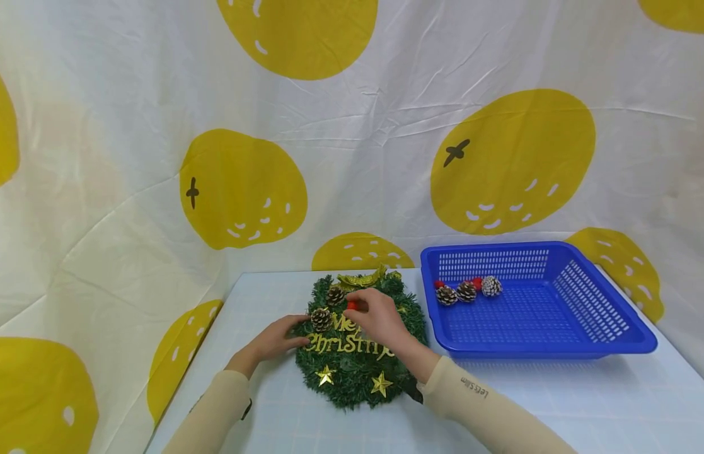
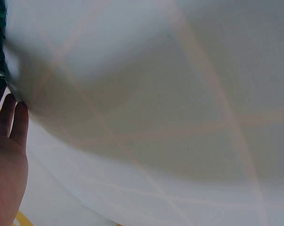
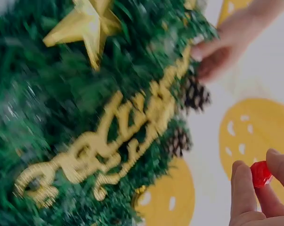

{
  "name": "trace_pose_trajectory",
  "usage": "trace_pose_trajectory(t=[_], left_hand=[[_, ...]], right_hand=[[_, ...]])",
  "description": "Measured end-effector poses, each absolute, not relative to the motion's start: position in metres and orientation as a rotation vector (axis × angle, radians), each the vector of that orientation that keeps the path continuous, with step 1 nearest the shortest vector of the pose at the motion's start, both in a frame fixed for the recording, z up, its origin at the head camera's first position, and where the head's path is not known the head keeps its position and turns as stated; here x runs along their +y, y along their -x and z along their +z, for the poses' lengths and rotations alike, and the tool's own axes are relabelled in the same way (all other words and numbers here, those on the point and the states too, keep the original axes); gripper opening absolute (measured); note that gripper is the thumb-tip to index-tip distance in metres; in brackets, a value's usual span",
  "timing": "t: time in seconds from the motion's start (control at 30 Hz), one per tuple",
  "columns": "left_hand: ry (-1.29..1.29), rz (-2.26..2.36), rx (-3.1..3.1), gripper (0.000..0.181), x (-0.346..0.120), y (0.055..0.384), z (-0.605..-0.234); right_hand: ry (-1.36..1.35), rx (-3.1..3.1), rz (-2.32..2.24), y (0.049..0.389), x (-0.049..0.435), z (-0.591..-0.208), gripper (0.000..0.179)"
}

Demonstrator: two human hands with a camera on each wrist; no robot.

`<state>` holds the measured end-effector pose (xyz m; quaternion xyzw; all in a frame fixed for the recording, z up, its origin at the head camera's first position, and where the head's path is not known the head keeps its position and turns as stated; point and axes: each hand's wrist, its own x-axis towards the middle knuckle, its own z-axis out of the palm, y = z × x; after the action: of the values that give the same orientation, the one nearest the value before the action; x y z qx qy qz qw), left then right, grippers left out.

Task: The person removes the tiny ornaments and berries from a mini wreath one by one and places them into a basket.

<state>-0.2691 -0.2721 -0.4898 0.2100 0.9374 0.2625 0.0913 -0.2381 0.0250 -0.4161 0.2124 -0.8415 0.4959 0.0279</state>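
Note:
A green Christmas wreath [image 1: 352, 366] lies on the table with gold "Merry Christmas" lettering [image 1: 329, 343] across it. My right hand [image 1: 381, 318] holds a small red ball [image 3: 261, 174] between thumb and fingertips, over the wreath's upper middle. On the wreath's left side sit two pine cones [image 1: 321, 320], one above the other. My left hand [image 1: 279, 337] rests at the left edge of the wreath, beside the lower cone. In the left wrist view its fingers [image 2: 20, 123] look straight, reaching to the greenery.
A blue plastic basket [image 1: 527, 347] stands to the right, with several pine cones [image 1: 467, 291] and red pieces [image 1: 477, 283] in its left part. Gold stars [image 1: 381, 384] sit low on the wreath, a gold bow [image 1: 360, 281] at its top. A patterned curtain [image 1: 352, 164] hangs behind.

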Motion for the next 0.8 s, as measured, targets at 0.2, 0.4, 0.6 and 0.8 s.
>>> trace_pose_trajectory(t=[0.2, 0.4, 0.6, 0.8], left_hand=[[-0.623, 0.78, 2.78, 0.063, -0.273, 0.269, -0.49], [-0.648, 0.798, 2.789, 0.063, -0.272, 0.269, -0.49], [-0.652, 0.772, 2.804, 0.063, -0.273, 0.27, -0.491], [-0.65, 0.789, 2.787, 0.064, -0.274, 0.27, -0.492]], right_hand=[[-0.498, -2.605, 1.564, 0.255, 0.037, -0.397, 0.032], [-0.395, -2.563, 1.602, 0.272, 0.051, -0.381, 0.036], [-0.341, -2.562, 1.618, 0.284, 0.067, -0.37, 0.037], [-0.296, -2.587, 1.518, 0.291, 0.081, -0.362, 0.036]])
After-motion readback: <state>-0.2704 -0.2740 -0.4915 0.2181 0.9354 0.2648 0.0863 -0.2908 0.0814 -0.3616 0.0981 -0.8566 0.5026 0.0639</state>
